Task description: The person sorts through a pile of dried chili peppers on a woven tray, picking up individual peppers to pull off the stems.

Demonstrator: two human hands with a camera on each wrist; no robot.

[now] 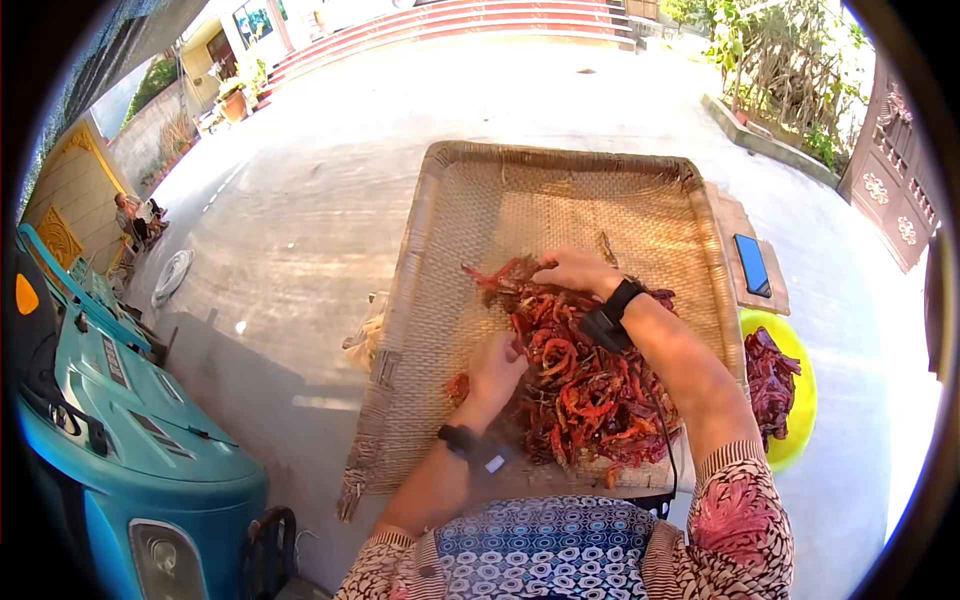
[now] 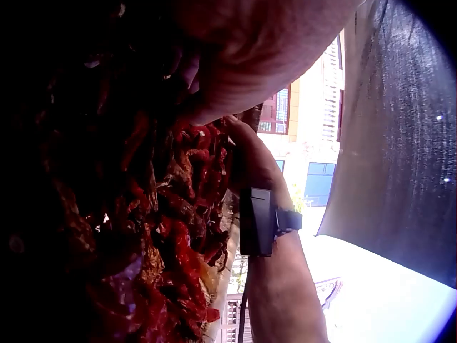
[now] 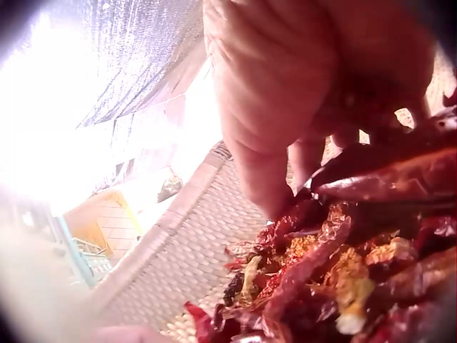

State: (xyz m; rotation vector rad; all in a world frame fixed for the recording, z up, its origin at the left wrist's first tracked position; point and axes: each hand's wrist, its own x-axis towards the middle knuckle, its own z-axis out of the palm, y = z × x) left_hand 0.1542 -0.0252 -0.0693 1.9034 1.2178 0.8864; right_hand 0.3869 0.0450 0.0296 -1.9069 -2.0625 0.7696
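Dried red chillies (image 1: pixel 585 390) lie heaped in a shallow woven tray (image 1: pixel 460 220). The left hand (image 1: pixel 495 368) is at the heap's left edge, its fingertips by the chillies; in the left wrist view that hand (image 2: pixel 264 57) is dark and its grasp is unclear. At the far side of the heap, the right hand (image 1: pixel 578 272) reaches down with bent fingers. The right wrist view shows the right hand (image 3: pixel 285 93) with thumb and fingers lowered onto chillies (image 3: pixel 307 264); whether it pinches one is hidden.
A yellow-green basin (image 1: pixel 805 400) with more chillies stands right of the tray, and a phone (image 1: pixel 752 265) lies on a board behind it. A teal vehicle (image 1: pixel 150 450) is at the left. A seated person (image 1: pixel 140 218), steps and a planted bed are farther off.
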